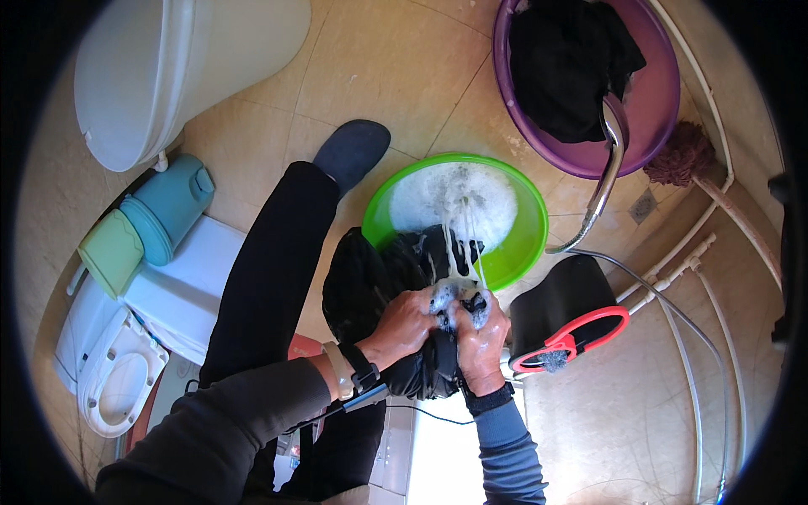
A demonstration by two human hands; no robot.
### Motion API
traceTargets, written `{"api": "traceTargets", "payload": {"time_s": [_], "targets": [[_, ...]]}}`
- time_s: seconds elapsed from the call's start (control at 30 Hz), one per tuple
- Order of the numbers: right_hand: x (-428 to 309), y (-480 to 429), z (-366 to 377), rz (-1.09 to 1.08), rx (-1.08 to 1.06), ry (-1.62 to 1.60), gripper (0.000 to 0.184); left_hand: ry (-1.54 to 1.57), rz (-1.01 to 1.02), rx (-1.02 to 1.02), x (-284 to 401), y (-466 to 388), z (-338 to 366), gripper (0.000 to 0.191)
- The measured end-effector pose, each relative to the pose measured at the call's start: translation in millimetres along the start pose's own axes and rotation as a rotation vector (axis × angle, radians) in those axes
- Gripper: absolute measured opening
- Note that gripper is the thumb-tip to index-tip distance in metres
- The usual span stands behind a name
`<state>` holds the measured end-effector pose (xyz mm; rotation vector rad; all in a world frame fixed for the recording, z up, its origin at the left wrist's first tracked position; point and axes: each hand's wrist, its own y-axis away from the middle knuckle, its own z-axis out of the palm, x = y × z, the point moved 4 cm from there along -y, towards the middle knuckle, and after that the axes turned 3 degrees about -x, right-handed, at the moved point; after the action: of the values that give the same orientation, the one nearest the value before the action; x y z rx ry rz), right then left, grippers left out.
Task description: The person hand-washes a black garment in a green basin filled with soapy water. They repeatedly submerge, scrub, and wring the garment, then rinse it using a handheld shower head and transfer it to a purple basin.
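Both my left hand (404,325) and my right hand (476,344) grip a wet black garment (353,284), close together at its middle. Soap suds cover my fingers, and strands of foamy water run down from them. Below is a bright green plastic basin (536,211), with a thick layer of white suds (451,192) in it. Part of the garment hangs over the basin's near left rim; the rest bunches under my wrists. Suds hide some of my fingertips.
At the upper right, a purple basin (659,95) holds black cloth (562,69) and a chrome shower head (612,139). A black bin with a red rim (562,297), pipes (669,284) and a mop (682,154) line the right. On the left are a white barrel (208,63), teal bucket (167,202) and toilet seat (123,385).
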<state>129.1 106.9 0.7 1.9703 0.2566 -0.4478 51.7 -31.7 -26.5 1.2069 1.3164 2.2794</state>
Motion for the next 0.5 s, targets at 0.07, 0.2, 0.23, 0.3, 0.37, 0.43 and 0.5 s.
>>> {"api": "traceTargets", "payload": {"time_s": [0.07,0.2,0.23,0.3,0.37,0.43,0.5], "targets": [[-1,-5,1,-0.016,0.003,0.045,0.033,-0.069,-0.053,0.034,-2,-2,1,0.032],[-2,-16,4,0.063,-0.012,0.141,0.038,-0.316,-0.034,0.127,-9,-7,-2,0.03],[-5,-18,5,0.063,-0.022,0.151,0.038,-0.31,-0.052,0.125,-13,-7,-1,0.03],[-10,-23,6,0.102,-0.008,0.169,0.038,-0.351,-0.045,0.164,-16,-11,-4,0.031],[-15,-23,4,0.121,0.011,0.16,0.037,-0.225,-0.014,0.123,-17,-16,-6,0.031],[-18,-15,-3,0.17,-0.098,-0.061,0.059,-0.065,-0.003,0.058,-14,-24,-13,0.031],[-25,0,-14,0.07,-0.178,-0.32,0.081,0.098,-0.096,-0.052,-10,-27,-23,0.035]]}}
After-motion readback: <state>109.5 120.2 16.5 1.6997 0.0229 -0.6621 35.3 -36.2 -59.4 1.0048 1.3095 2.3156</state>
